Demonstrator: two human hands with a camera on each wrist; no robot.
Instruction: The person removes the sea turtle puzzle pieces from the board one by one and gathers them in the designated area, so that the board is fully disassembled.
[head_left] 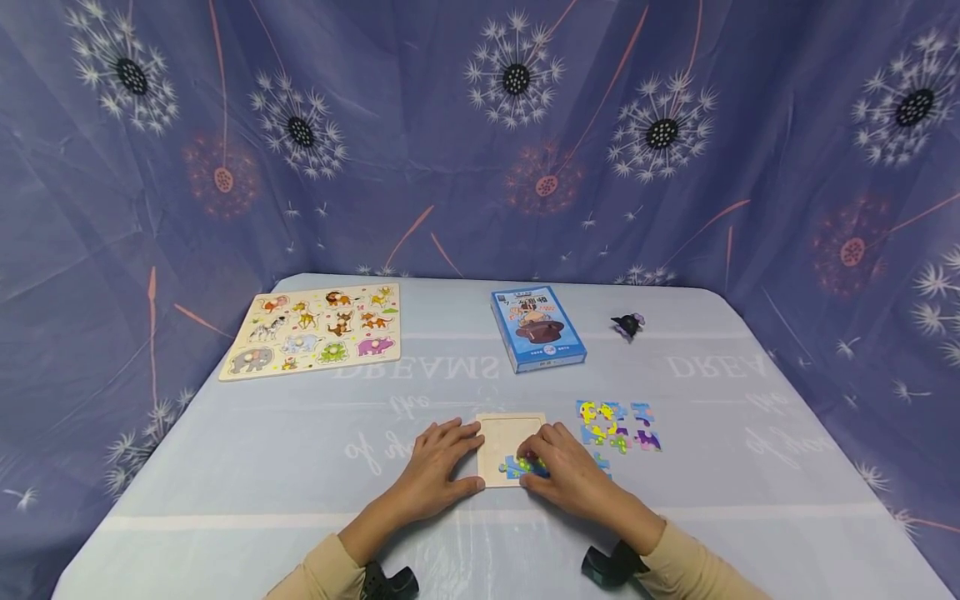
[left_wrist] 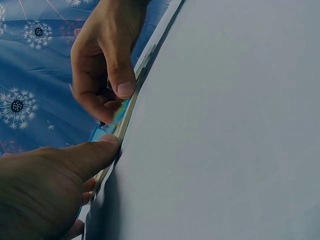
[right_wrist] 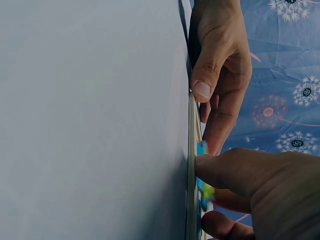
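Observation:
A small square wooden puzzle tray [head_left: 497,435] lies on the table between both hands. My left hand [head_left: 441,468] rests along the tray's left edge, thumb at the near corner and fingers farther up the side. Over the tray's lower right part, my right hand [head_left: 566,467] curls its fingers and pinches a blue, green and yellow jigsaw piece [right_wrist: 205,192]. Joined blue pieces [head_left: 512,469] lie at the bottom of the tray, partly hidden under that hand. To the right are several loose jigsaw pieces [head_left: 600,421] in blue, yellow and purple, some beside the right wrist.
A wooden animal peg board [head_left: 315,329] lies at the back left. Behind the tray is a blue box [head_left: 538,327] with a hat picture. A small dark object [head_left: 627,325] sits at the back right. A patterned curtain [head_left: 420,150] hangs behind the table.

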